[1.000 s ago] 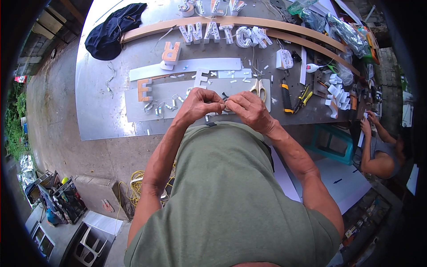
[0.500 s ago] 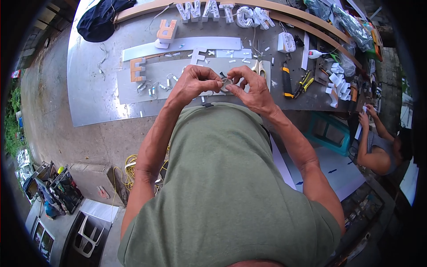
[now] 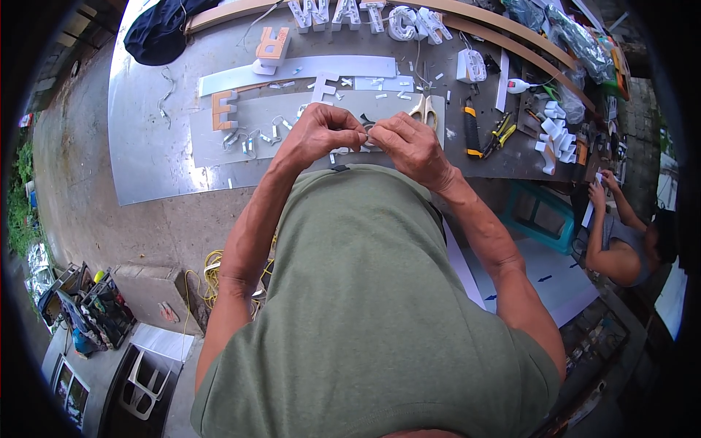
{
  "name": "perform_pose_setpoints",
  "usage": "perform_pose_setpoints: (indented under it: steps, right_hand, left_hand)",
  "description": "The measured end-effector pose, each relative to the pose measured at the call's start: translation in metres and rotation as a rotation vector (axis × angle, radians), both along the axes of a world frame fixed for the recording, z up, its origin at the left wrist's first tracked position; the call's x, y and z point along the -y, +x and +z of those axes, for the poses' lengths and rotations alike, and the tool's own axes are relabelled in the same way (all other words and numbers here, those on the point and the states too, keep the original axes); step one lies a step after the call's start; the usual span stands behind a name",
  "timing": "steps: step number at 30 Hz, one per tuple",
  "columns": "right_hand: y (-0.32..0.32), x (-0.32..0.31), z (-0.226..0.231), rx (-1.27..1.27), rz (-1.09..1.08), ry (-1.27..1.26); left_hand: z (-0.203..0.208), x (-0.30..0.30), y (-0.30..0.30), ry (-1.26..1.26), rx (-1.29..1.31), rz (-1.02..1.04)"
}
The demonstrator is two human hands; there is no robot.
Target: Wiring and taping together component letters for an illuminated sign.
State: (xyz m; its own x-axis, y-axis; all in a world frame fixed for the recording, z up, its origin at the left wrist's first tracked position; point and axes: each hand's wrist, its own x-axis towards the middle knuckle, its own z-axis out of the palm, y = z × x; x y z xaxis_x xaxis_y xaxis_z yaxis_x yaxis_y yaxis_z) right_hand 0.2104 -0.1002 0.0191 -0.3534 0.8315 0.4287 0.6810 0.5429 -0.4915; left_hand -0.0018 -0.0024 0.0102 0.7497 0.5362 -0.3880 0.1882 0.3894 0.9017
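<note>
Fingertips nearly touching, my left hand (image 3: pixel 325 135) and my right hand (image 3: pixel 410 150) both pinch a thin wire just above the near side of the table. The bent fingers hide most of the wire. Beside my left hand lies a string of small white light modules (image 3: pixel 252 140) joined by wire. A white block letter (image 3: pixel 323 89) stands just beyond that hand, and an orange-faced block letter (image 3: pixel 223 113) is farther left. Scissors with pale handles (image 3: pixel 427 113) lie just past my right hand.
A utility knife (image 3: pixel 472 133) and yellow-handled pliers (image 3: pixel 499 136) lie to the right. White block letters (image 3: pixel 350 18) line the far side of the metal table (image 3: pixel 153 146). A teal stool (image 3: pixel 540 219) stands at the right, near another person (image 3: pixel 621 248) holding a white strip.
My right hand has turned over and moved slightly left, its fingers closing against those of my left hand. My left hand has barely moved.
</note>
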Motion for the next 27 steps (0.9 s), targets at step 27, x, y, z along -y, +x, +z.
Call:
perform_pose_setpoints:
  steps: [27]
  right_hand:
    - [-0.008, 0.002, 0.000, -0.272, -0.162, -0.372]
  left_hand:
    - [-0.003, -0.001, 0.001, 0.040, 0.011, -0.007]
